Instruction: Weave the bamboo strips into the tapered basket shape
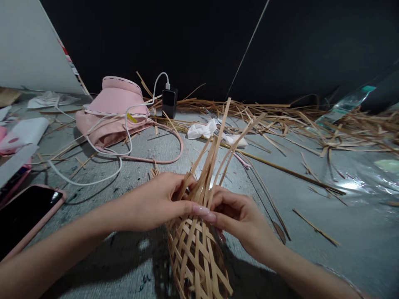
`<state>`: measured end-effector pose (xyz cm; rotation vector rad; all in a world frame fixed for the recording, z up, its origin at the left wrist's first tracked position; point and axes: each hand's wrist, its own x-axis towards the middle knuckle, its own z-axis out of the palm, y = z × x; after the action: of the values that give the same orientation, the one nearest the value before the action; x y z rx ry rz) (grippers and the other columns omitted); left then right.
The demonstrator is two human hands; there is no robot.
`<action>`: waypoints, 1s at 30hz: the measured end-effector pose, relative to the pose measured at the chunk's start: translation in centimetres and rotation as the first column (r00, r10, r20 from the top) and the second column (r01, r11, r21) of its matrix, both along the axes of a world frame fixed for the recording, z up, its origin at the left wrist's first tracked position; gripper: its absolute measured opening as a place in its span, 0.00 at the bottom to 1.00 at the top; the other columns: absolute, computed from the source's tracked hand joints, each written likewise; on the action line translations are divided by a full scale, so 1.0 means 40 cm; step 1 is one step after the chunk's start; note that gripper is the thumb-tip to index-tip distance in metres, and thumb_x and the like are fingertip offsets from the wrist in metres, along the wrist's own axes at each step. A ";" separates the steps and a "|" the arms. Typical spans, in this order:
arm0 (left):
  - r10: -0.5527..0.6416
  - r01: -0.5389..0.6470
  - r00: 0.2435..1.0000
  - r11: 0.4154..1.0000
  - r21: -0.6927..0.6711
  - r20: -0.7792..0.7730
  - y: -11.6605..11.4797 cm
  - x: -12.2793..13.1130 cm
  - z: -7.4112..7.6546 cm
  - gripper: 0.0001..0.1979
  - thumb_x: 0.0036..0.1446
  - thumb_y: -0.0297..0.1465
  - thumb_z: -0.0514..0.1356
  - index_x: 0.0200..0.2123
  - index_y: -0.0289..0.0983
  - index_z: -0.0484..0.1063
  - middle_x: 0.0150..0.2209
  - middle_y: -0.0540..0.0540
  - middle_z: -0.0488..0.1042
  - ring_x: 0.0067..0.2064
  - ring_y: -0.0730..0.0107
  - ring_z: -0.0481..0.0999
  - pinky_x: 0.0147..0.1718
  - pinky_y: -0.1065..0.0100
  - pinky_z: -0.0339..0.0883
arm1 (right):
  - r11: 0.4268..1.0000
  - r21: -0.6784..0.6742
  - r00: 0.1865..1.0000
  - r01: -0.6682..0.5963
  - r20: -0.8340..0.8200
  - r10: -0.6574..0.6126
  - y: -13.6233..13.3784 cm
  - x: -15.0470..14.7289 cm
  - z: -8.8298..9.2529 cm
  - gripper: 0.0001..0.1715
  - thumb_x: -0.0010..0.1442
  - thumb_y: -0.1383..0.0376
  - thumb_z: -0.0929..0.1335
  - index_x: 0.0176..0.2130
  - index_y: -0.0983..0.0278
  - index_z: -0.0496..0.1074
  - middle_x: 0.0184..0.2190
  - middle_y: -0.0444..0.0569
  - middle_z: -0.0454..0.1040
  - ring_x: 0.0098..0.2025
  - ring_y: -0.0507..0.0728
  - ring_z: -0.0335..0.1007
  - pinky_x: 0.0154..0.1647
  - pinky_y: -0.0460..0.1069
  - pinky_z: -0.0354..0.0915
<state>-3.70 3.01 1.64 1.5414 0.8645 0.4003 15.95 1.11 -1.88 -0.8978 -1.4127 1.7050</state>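
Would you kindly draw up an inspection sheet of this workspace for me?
surface: grey speckled work surface, strewn with bamboo scraps.
job's things: partly woven bamboo basket; upright bamboo strips, unwoven at the top.
clutter: heap of bamboo offcuts, crumpled white tissue, pink stitched fabric item, smartphone in a pink case, plastic bottle.
hands: left hand pinches the strips; right hand rests against them.
cables: white charging cable rises to a black charger block; pink cable loops across the surface.
surroundings: dark wall, white board at upper left.
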 end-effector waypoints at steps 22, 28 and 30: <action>-0.007 0.010 0.998 0.998 0.054 -0.063 0.002 -0.006 0.003 0.12 0.57 0.38 0.60 0.28 0.37 0.64 0.27 0.55 0.65 0.30 0.73 0.64 0.28 0.72 0.57 | 1.000 -0.019 1.000 0.010 0.018 -0.009 0.001 0.000 0.006 0.12 0.49 0.63 0.77 0.25 0.65 0.73 0.27 0.42 0.65 0.23 0.46 0.64 0.18 0.40 0.64; -0.007 0.010 0.999 0.999 0.049 -0.047 -0.001 -0.003 0.007 0.09 0.57 0.35 0.61 0.30 0.36 0.67 0.28 0.54 0.67 0.31 0.73 0.66 0.29 0.73 0.59 | 1.000 0.001 0.998 0.017 0.056 -0.017 0.000 0.001 0.008 0.13 0.49 0.61 0.77 0.25 0.65 0.73 0.28 0.42 0.65 0.24 0.46 0.63 0.18 0.41 0.64; -0.006 0.007 1.000 0.999 0.041 -0.026 -0.001 -0.003 0.007 0.09 0.57 0.35 0.61 0.30 0.36 0.68 0.28 0.54 0.68 0.30 0.74 0.66 0.29 0.73 0.60 | 1.000 -0.020 0.999 0.009 0.053 -0.008 0.001 0.000 0.008 0.14 0.49 0.60 0.77 0.25 0.66 0.73 0.28 0.42 0.65 0.23 0.46 0.63 0.18 0.41 0.64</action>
<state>-3.81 2.97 1.92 1.5905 0.8757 0.3962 15.95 1.13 -1.55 -0.9651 -1.4273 1.7031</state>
